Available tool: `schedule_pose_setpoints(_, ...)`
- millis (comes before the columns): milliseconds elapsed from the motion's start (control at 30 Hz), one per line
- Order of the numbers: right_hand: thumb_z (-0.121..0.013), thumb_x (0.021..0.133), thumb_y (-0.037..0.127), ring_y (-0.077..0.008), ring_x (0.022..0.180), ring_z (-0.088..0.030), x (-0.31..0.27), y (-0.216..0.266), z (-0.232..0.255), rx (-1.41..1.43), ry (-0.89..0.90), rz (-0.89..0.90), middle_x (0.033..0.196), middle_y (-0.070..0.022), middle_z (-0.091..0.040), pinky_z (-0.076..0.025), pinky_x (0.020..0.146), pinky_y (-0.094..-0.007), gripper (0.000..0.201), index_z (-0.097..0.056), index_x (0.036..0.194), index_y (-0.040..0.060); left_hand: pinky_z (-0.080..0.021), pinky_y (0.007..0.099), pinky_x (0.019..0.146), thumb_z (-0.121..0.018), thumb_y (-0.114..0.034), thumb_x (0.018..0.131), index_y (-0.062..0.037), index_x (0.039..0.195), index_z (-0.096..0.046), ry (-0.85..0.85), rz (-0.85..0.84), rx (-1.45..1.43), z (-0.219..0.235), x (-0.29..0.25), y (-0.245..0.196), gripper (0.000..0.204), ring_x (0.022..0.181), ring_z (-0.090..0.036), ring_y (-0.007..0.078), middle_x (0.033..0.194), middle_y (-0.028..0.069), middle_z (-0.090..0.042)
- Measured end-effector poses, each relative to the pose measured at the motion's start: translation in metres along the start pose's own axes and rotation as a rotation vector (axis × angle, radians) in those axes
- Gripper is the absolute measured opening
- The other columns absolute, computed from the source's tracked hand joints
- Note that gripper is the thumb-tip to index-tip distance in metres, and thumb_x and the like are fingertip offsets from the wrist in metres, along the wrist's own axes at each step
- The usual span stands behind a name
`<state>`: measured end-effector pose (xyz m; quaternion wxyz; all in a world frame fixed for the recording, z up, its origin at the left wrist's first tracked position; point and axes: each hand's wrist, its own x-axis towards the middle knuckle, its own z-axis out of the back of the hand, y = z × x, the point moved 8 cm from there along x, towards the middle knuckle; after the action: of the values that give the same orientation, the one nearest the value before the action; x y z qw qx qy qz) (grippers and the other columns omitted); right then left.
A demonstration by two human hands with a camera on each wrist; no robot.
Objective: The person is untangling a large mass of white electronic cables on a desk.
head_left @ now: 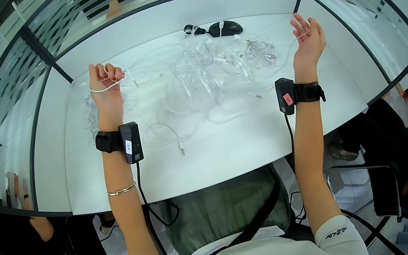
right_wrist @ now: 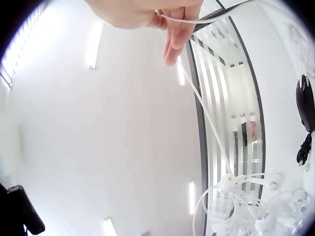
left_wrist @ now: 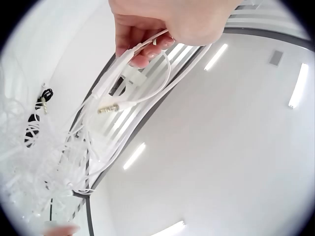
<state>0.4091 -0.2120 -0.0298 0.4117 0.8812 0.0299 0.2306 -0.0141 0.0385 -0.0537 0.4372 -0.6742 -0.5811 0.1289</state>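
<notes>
My left hand [head_left: 108, 89] is raised over the table's left side, fingers curled round white earphone cables [left_wrist: 113, 73]; a metal-tipped plug [left_wrist: 109, 108] hangs below it in the left wrist view. On the right, my other hand [head_left: 308, 42] holds a thin white cable [right_wrist: 209, 115] between thumb and fingers, the other fingers loosely bent. That cable runs down to a tangle of white cables and earbuds [head_left: 205, 68], which lies mid-table between the hands.
Behind the tangle lies a black mouse [head_left: 225, 29] with its coiled cord. A bundle of white cables [head_left: 260, 53] lies right of centre, and a loose plug [head_left: 182, 151] nearer the front. Glass-topped partitions [head_left: 168, 9] edge the white table [head_left: 220, 160]. People sit at both sides.
</notes>
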Motion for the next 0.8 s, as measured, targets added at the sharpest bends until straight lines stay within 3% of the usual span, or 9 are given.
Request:
schedule_pose_setpoints(200,-0.047,0.098,0.023,-0.0286,0.09,-0.069,-0.011,0.011,-0.019,0.03,0.086,0.107,0.103,-0.0246,-0.066,-0.052,0.072,-0.0294,0.018,-0.045,0.101,0.0049,-0.032,0.0272,0.062,-0.045,-0.032,0.099,-0.0127,0.07,-0.036,-0.106,-0.024,0.019,0.03,-0.002,0.001,0.036,0.065,-0.041,0.014,0.067,0.0003,-0.039)
schedule_pose_setpoints(300,-0.047,0.098,0.023,-0.0292,0.089,-0.069,-0.018,0.006,-0.038,0.042,0.226,0.064,0.103,-0.0242,-0.066,-0.052,0.073,-0.0303,0.018,-0.046,0.101,0.0045,-0.034,0.0254,0.063,-0.048,-0.027,0.098,-0.0124,0.072,-0.04,-0.047,0.115,0.272,0.033,0.0,0.009,0.031,0.067,-0.044,0.0129,0.069,0.0001,-0.041)
schedule_pose_setpoints(333,-0.047,0.097,0.022,-0.0279,0.087,-0.069,-0.023,0.004,-0.045,0.043,0.245,0.012,0.101,-0.022,-0.067,-0.051,0.072,-0.0289,0.018,-0.048,0.1,0.0046,-0.035,0.0226,0.067,-0.053,-0.023,0.094,-0.0107,0.076,-0.048,-0.031,0.087,0.38,0.028,-0.007,0.009,0.022,0.069,-0.046,0.0112,0.073,-0.0003,-0.047)
schedule_pose_setpoints(433,-0.046,0.096,0.022,-0.025,0.081,-0.069,-0.036,0.002,-0.063,0.007,0.373,-0.032,0.098,-0.0199,-0.069,-0.05,0.069,-0.0272,0.018,-0.051,0.096,0.0052,-0.037,0.0228,0.072,-0.058,-0.021,0.089,-0.0098,0.088,-0.055,0.036,0.172,0.714,0.011,-0.022,0.014,0.012,0.077,-0.051,0.0097,0.082,0.0001,-0.054)
schedule_pose_setpoints(467,-0.046,0.095,0.022,-0.0218,0.074,-0.068,-0.038,0.0,-0.067,0.0,0.416,-0.069,0.094,-0.0181,-0.069,-0.048,0.066,-0.0264,0.018,-0.053,0.093,0.0058,-0.039,0.0239,0.079,-0.059,-0.018,0.086,-0.0104,0.097,-0.057,0.124,0.148,0.804,0.007,-0.025,0.017,0.014,0.086,-0.054,0.0093,0.093,0.0009,-0.06)
schedule_pose_setpoints(500,-0.047,0.094,0.022,-0.0195,0.068,-0.066,-0.041,-0.001,-0.07,-0.016,0.447,-0.092,0.09,-0.017,-0.069,-0.047,0.065,-0.0264,0.017,-0.053,0.091,0.0063,-0.038,0.028,0.092,-0.058,-0.012,0.081,-0.0094,0.108,-0.054,0.194,0.195,0.875,-0.002,-0.033,0.017,0.027,0.105,-0.055,0.0133,0.109,0.0022,-0.059)
schedule_pose_setpoints(600,-0.046,0.093,0.022,-0.016,0.062,-0.06,-0.046,-0.007,-0.08,-0.04,0.603,-0.154,0.08,-0.0127,-0.066,-0.045,0.062,-0.0257,0.016,-0.051,0.086,0.0076,-0.031,0.0342,0.108,-0.054,0.0,0.071,-0.0115,0.13,-0.046,0.497,0.186,1.232,-0.031,-0.054,0.009,0.061,0.132,-0.039,0.0226,0.135,0.0042,-0.047)
schedule_pose_setpoints(700,-0.045,0.091,0.024,-0.0143,0.058,-0.054,-0.053,-0.003,-0.09,-0.035,0.76,-0.156,0.072,-0.0096,-0.062,-0.042,0.061,-0.026,0.018,-0.047,0.082,0.0095,-0.027,0.0362,0.11,-0.052,0.002,0.071,-0.0124,0.133,-0.045,0.755,0.04,1.326,-0.049,-0.067,-0.006,0.064,0.132,-0.039,0.0236,0.138,0.0054,-0.044)
schedule_pose_setpoints(800,-0.044,0.09,0.027,-0.0142,0.056,-0.049,-0.064,0.006,-0.1,-0.001,0.935,-0.157,0.067,-0.0082,-0.058,-0.04,0.06,-0.0267,0.02,-0.044,0.078,0.0109,-0.026,0.0379,0.111,-0.054,0.001,0.074,-0.0102,0.128,-0.051,0.696,0.001,1.298,-0.069,-0.071,-0.026,0.055,0.129,-0.042,0.0233,0.132,0.0062,-0.05)
